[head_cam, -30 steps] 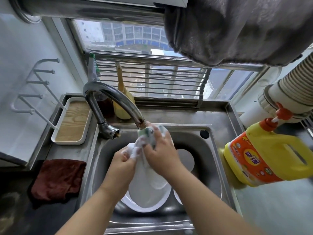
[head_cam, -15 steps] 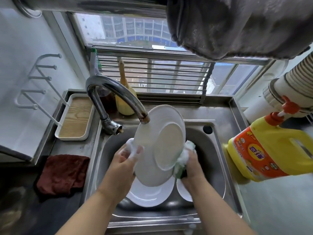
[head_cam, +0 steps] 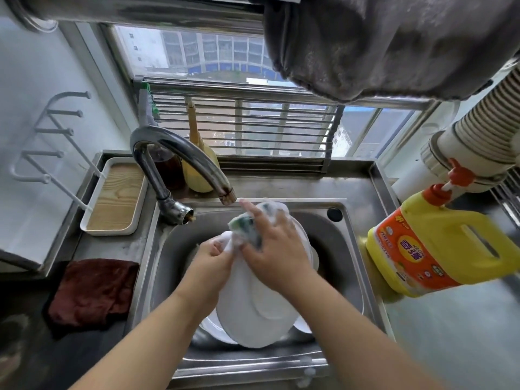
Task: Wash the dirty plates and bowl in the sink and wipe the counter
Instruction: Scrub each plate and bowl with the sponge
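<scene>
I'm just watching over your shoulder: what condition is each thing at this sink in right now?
Plate: tilted over the sink, gripped at its upper edge by the left hand.
Sponge: soapy, pressed on the plate by the right hand.
Faucet: no water visibly running.
Other dishes: lying in the sink.
Red cloth: crumpled on the counter, untouched.
Detergent jug: upright, capped.

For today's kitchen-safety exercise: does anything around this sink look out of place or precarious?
Mostly not. The yellow detergent jug right of the sink appears tilted, though the wide lens may exaggerate that. The dark red cloth lies crumpled on the left counter.
</scene>
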